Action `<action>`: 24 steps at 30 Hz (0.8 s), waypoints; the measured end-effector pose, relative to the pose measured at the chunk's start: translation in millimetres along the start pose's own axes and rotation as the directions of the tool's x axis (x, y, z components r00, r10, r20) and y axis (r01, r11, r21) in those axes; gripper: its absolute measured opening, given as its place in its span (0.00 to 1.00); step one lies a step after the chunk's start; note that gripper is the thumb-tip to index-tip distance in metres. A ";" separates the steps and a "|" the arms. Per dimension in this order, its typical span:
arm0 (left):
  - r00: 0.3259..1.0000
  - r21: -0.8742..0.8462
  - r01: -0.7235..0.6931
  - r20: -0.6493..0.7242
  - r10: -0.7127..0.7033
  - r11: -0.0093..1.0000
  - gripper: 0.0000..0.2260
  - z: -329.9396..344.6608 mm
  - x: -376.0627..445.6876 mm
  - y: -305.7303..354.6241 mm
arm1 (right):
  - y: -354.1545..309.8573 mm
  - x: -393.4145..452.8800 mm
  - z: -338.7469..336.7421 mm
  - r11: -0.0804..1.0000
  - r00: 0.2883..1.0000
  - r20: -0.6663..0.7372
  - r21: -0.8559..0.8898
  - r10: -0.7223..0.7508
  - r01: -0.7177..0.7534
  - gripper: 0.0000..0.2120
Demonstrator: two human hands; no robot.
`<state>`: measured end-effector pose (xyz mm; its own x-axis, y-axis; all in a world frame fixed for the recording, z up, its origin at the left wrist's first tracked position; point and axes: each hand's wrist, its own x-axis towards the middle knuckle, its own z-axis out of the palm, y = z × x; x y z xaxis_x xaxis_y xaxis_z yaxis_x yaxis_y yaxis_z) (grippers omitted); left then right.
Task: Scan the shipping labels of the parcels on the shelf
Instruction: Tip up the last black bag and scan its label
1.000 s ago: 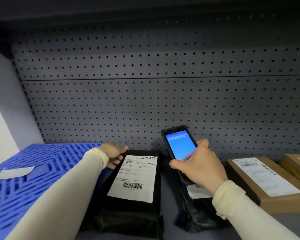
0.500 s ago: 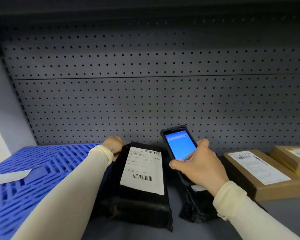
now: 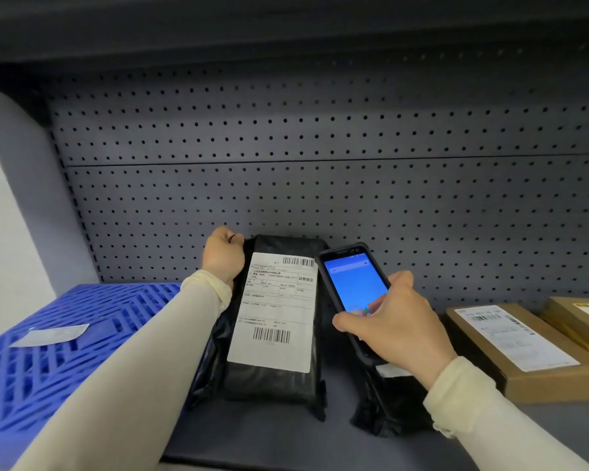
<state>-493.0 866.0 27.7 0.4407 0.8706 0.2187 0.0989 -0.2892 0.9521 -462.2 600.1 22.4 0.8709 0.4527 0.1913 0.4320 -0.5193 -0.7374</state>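
My left hand (image 3: 222,256) gripped the far left corner of the black parcel (image 3: 276,379), fingers curled over its top edge, so that the bag tilted up with its white shipping label (image 3: 275,311) facing me. The parcel stood on the grey shelf (image 3: 252,440), close to the blue crate (image 3: 48,362) on its left, its upper end near the pegboard back (image 3: 320,198). My right hand (image 3: 393,329) was wrapped round the handheld scanner (image 3: 352,294), thumb on the lower part of its lit blue screen, the device held just right of the label and above a second black parcel (image 3: 385,406).

To do this step well, I judged that the scanner's head had to point at one barcode, not both. The label carried a barcode at the top and a larger one (image 3: 272,335) near the bottom; the lower one looked the easier target. The scanner sat beside the label, not over it, so I needed to swing it left and angle it down. The poly bag looked soft and glossy, so I had to keep the label flat and taut with my left hand, or creases and glare could spoil the read. The brown boxes (image 3: 510,348) at the right, labels up, waited for their turn.
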 end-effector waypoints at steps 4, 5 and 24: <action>0.988 0.003 -0.010 -0.157 0.011 1.000 0.13 -2.7 -3.6 12.0 | -3.4 -5.9 -9.9 0.999 0.999 0.000 0.010 -0.038 0.038 0.29; 0.983 -0.010 -0.008 -0.186 0.006 1.000 0.13 -4.0 -3.9 15.1 | -4.3 -7.0 -12.3 0.999 0.999 -0.003 0.014 -0.046 0.046 0.29; 0.995 -0.699 -0.040 -0.090 -0.033 0.714 0.03 -5.0 -46.8 58.4 | -9.9 -29.4 -30.1 0.996 0.983 0.164 -0.011 -0.085 0.088 0.31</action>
<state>-512.3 810.4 74.2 0.3549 0.9120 0.2055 -0.5701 0.0369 0.8208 -485.0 570.1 43.5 0.7807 0.6079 0.1449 0.5098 -0.4854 -0.7102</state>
